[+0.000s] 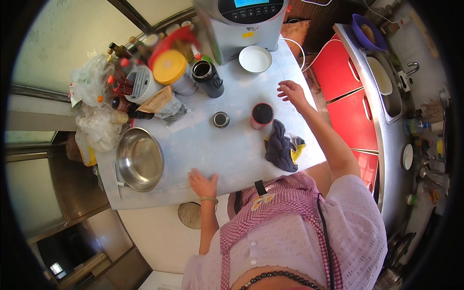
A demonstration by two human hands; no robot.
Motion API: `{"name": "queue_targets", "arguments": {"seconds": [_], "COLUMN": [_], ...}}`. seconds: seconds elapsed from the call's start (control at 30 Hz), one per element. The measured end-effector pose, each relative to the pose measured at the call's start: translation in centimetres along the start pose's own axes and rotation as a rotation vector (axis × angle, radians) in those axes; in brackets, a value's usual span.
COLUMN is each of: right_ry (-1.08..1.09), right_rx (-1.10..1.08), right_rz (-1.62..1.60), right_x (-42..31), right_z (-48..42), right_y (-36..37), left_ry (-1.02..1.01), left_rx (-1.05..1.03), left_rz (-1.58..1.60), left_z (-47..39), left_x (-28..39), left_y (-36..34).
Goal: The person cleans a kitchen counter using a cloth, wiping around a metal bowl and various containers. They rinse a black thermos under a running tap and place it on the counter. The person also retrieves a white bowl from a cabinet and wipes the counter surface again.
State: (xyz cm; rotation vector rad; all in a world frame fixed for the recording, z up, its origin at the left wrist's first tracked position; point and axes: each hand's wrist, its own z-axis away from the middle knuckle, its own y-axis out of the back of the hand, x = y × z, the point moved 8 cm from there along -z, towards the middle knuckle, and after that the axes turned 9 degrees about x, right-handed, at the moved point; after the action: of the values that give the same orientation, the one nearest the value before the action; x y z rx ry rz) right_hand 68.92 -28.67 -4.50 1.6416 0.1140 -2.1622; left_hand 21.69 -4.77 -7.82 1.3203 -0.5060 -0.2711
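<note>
My left hand (203, 184) rests at the table's near edge, fingers spread, holding nothing. Above the table's right side is my right hand (292, 95), its fingers apart and loosely bent, with nothing in them. Nearest to it stand a red cup with a dark top or dark contents (262, 114) and a white bowl (255, 59) beside the water dispenser (246, 36). A dark grey and yellow cloth (282, 148) lies crumpled near the cup. A black vacuum flask (208, 79) stands uncapped; a small round lid (220, 119) lies in front of it. At the left is a steel basin (140, 159).
Bottles, plastic bags (95, 123), a yellow-lidded tub (169, 67), a utensil holder (144, 84) and a pouch (166, 107) crowd the table's back left. Right of the table are red cabinets (351, 123) under a steel counter with a sink (393, 105) and a purple basin (369, 32).
</note>
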Motion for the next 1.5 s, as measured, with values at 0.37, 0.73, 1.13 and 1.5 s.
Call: {"name": "queue_targets", "arguments": {"seconds": [0.37,0.73,1.13,1.5], "right_ry": [-0.28,-0.257,-0.254,-0.314], "right_rx": [-0.106,-0.037,-0.16,-0.272], "right_rz": [-0.239,-0.456,-0.397,0.084], "right_x": [2.8,2.5,4.9,8.1], "right_z": [-9.0,-13.2,-2.4,9.4], "right_y": [-4.1,-7.2,-2.0,3.3], "left_ry": [0.024,-0.004,0.02,-0.119], "left_rx": [-0.292,-0.326,-0.279,0.267], "left_rz": [-0.293,-0.312,-0.28,0.572], "left_z": [-0.2,-0.2,0.0,-7.5], "left_x": [1.9,2.3,1.9,11.4], "left_y": [-1.9,-2.2,-1.6,1.9]}}
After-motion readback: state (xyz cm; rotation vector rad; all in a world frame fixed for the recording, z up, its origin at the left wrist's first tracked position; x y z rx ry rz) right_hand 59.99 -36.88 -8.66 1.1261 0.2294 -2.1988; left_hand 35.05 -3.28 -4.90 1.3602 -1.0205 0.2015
